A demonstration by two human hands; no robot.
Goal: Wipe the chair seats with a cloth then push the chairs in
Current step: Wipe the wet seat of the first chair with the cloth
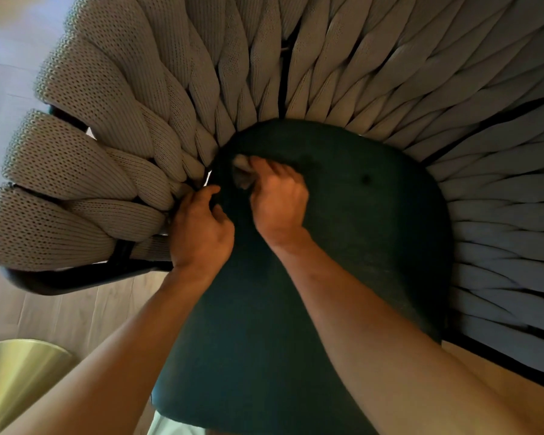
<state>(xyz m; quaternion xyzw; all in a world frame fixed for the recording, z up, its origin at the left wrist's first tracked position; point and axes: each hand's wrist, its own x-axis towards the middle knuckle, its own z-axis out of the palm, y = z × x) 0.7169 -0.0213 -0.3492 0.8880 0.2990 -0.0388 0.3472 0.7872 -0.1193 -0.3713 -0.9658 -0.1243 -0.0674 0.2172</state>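
Observation:
A chair fills the view from above. Its dark green seat cushion [352, 233] is ringed by a back of thick grey woven straps [220, 58] on a black frame [76, 277]. My right hand [278, 202] grips a small grey cloth [242, 172] and presses it on the seat near the back left corner. Only a bunched part of the cloth shows past the fingers. My left hand [201, 230] sits at the seat's left edge with its fingers curled over the cushion edge, beside the straps.
Pale wooden floor [60, 315] shows at the left under the chair frame. A round brass-coloured object [16, 378] stands at the bottom left, close to my left forearm.

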